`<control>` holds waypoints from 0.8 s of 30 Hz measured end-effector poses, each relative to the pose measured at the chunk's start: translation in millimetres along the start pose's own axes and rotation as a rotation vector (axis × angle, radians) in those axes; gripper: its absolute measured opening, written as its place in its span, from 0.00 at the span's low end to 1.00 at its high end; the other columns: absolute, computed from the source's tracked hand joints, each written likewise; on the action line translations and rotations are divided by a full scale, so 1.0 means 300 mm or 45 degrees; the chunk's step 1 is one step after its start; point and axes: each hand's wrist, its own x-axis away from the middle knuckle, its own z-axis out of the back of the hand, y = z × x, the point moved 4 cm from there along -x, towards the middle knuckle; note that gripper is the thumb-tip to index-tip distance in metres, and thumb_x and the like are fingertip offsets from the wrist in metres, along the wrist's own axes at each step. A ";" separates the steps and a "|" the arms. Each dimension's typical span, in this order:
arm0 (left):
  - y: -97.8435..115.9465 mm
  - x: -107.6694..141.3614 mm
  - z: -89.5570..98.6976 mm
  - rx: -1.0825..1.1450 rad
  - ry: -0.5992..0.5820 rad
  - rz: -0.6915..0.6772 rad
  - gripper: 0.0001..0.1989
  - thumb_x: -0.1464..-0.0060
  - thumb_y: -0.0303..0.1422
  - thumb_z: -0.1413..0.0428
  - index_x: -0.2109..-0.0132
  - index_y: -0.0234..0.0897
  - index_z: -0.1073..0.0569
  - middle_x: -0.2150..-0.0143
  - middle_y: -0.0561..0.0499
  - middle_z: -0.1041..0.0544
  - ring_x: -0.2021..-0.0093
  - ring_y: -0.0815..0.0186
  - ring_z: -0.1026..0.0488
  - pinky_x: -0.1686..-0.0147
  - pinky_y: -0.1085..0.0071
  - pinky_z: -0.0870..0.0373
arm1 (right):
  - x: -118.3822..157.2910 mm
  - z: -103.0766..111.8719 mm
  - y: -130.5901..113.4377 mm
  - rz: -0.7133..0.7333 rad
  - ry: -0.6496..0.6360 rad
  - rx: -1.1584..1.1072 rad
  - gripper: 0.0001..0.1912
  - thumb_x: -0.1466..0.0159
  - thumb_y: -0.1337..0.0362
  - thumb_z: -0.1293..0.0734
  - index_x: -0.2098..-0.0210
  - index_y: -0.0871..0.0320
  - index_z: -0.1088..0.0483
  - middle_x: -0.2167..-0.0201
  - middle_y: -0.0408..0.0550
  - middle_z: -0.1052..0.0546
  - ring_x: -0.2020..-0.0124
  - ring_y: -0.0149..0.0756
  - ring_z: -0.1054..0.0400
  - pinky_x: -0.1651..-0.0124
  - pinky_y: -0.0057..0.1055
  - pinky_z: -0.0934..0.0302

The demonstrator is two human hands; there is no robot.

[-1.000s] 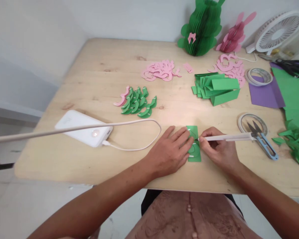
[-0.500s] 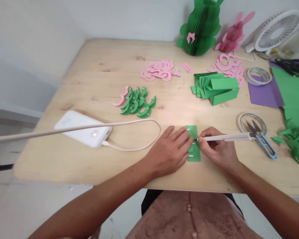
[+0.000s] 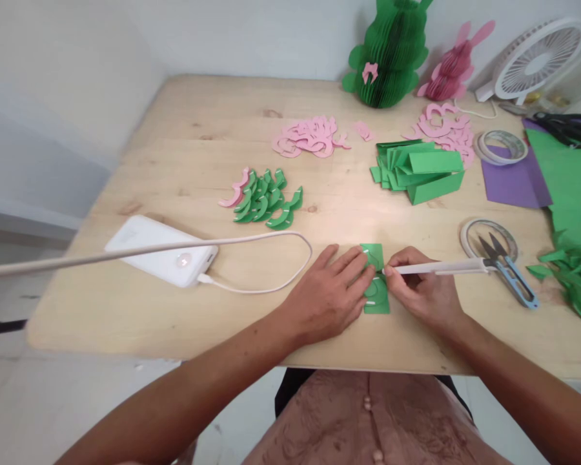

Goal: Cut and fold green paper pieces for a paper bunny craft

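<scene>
Under the outstretched fingers of my left hand [image 3: 336, 294] lies a small green paper piece [image 3: 378, 305], pressed flat on the table. A curved green cutout with white marks seems to rest on it, partly hidden by those fingers. My right hand [image 3: 423, 290] pinches a white pen [image 3: 448, 266], its tip at the paper's right edge and its body pointing right. Close to the pen's far end are blue-handled thread snips [image 3: 517, 279], lying over a roll of tape [image 3: 469, 242]. Left of centre sits a pile of curved green cutouts [image 3: 259, 200] with pink ones at its side.
A white power bank [image 3: 157, 250] with a cable lies at left. Folded green paper strips [image 3: 421, 169] and pink cutouts [image 3: 310, 137] lie farther back. Green and pink paper figures, a white fan [image 3: 540, 61] and black scissors [image 3: 566, 129] stand or lie at back right. Green scraps [image 3: 578, 278] sit far right.
</scene>
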 end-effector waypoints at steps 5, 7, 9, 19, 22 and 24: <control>0.000 -0.001 0.001 -0.005 0.000 -0.006 0.20 0.36 0.35 0.56 0.42 0.29 0.34 0.41 0.38 0.33 0.36 0.53 0.42 0.39 0.51 0.46 | -0.001 -0.001 0.002 -0.013 -0.012 -0.025 0.06 0.40 0.67 0.38 0.74 0.57 0.35 0.82 0.39 0.32 0.84 0.25 0.41 0.81 0.22 0.47; 0.000 0.000 -0.002 -0.006 -0.005 -0.006 0.20 0.36 0.35 0.57 0.42 0.29 0.35 0.41 0.38 0.33 0.36 0.53 0.42 0.39 0.51 0.47 | -0.001 -0.001 0.003 -0.014 -0.013 -0.029 0.05 0.41 0.67 0.38 0.74 0.57 0.35 0.82 0.40 0.31 0.83 0.26 0.40 0.81 0.23 0.46; 0.000 0.002 -0.005 -0.005 -0.010 -0.006 0.21 0.36 0.35 0.57 0.42 0.29 0.35 0.41 0.38 0.33 0.36 0.53 0.43 0.39 0.51 0.47 | -0.001 -0.001 0.003 -0.014 -0.018 -0.039 0.05 0.41 0.67 0.37 0.74 0.57 0.35 0.82 0.40 0.31 0.83 0.26 0.40 0.80 0.23 0.46; -0.001 0.001 -0.007 0.023 -0.013 0.009 0.20 0.37 0.36 0.55 0.42 0.30 0.35 0.41 0.39 0.33 0.36 0.53 0.43 0.39 0.52 0.47 | 0.003 -0.007 0.006 0.019 -0.044 -0.085 0.05 0.40 0.68 0.38 0.73 0.57 0.36 0.82 0.38 0.34 0.84 0.24 0.42 0.82 0.21 0.48; -0.001 0.001 -0.007 0.019 -0.011 0.007 0.20 0.37 0.36 0.55 0.42 0.29 0.34 0.41 0.39 0.33 0.36 0.53 0.43 0.39 0.51 0.47 | 0.004 -0.008 0.007 0.027 -0.044 -0.076 0.05 0.39 0.68 0.38 0.73 0.57 0.36 0.82 0.38 0.34 0.84 0.24 0.43 0.82 0.22 0.49; -0.002 0.002 -0.007 0.015 -0.010 0.008 0.20 0.36 0.36 0.56 0.42 0.29 0.34 0.41 0.39 0.33 0.36 0.53 0.43 0.39 0.51 0.47 | 0.005 -0.009 0.010 0.021 -0.050 -0.080 0.06 0.39 0.67 0.38 0.73 0.57 0.36 0.82 0.38 0.34 0.84 0.24 0.43 0.81 0.22 0.49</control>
